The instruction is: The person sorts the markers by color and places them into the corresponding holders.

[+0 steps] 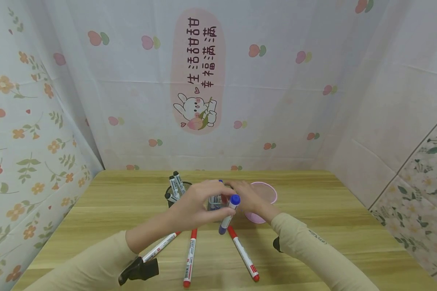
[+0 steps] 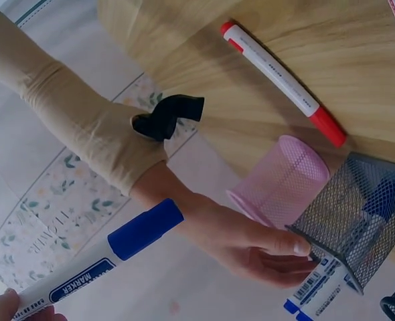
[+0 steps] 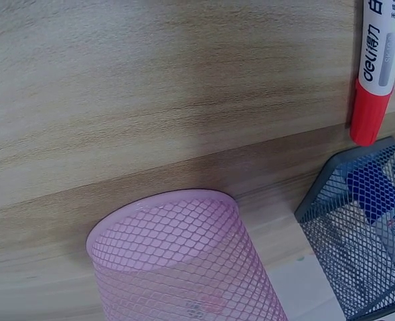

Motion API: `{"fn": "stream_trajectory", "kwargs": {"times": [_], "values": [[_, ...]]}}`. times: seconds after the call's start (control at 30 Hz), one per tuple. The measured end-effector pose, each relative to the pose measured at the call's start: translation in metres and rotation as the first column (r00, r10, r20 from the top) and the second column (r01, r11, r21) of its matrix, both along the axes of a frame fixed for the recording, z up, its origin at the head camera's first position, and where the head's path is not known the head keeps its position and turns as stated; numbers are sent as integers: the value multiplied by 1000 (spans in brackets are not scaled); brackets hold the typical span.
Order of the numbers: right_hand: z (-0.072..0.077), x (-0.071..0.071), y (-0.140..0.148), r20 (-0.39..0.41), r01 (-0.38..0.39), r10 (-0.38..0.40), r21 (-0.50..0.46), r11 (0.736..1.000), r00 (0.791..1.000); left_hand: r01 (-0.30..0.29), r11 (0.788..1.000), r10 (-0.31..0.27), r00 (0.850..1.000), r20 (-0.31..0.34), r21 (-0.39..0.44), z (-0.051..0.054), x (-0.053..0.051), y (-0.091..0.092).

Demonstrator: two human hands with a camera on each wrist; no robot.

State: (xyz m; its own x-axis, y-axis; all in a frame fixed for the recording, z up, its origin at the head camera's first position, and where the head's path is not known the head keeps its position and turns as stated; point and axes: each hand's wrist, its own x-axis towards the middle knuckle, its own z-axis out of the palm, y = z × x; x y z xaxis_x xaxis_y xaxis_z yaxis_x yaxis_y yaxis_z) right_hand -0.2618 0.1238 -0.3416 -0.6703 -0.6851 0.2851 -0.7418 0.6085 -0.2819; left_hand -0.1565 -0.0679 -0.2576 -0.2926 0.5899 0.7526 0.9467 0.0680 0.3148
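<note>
My left hand (image 1: 202,206) pinches a blue-capped whiteboard marker (image 1: 228,216) between thumb and fingers, tilted with its cap up. In the left wrist view that marker (image 2: 84,277) crosses the lower left corner. My right hand (image 2: 234,237) holds the rim of a grey mesh pen holder (image 2: 355,214), thumb on the near edge and fingers curled beside it. Blue markers (image 2: 321,284) stand inside this holder. In the head view my left hand partly covers the holder (image 1: 215,205). The right wrist view shows the holder (image 3: 358,234) but not the hand.
A pink mesh cup (image 1: 265,192) stands right of the grey holder. To the left, a black mesh cup (image 1: 183,186) holds several black-capped markers (image 1: 174,186). Red markers (image 1: 190,258), (image 1: 244,254) and a white marker with a red end (image 1: 160,247) lie in front.
</note>
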Motion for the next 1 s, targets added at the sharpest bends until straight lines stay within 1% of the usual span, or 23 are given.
{"fn": "stream_trajectory", "kwargs": {"times": [0.1,0.17,0.23,0.37,0.5,0.6,0.73,0.87,1.0], "values": [[-1,-2,-2,-41,-75,74,-46,996,996,-10,1000,10,999,39,3,1,-3,-1],[-1,-2,-1,-53,-85,81,-68,994,995,-17,1000,17,998,55,8,3,-6,-1],[-1,-2,0,-39,-85,82,-96,992,996,-27,1000,27,997,70,12,3,-9,-1],[-1,-2,1,-35,-71,67,-105,992,997,-60,998,60,992,108,1,6,-15,-1],[-1,-3,1,-51,-48,44,-77,996,998,-85,996,85,986,141,-10,8,-20,-1],[0,-2,1,-35,-12,10,-46,999,999,-95,995,96,982,161,-13,8,-25,-1],[1,1,1,16,27,-27,-17,999,1000,-122,992,123,977,174,-16,8,-32,-2],[1,1,0,39,41,-40,-16,999,998,-174,984,176,966,190,-26,8,-39,-3],[0,-1,-1,40,31,-29,-32,999,999,-222,975,223,948,226,-33,9,-44,-3]]}}
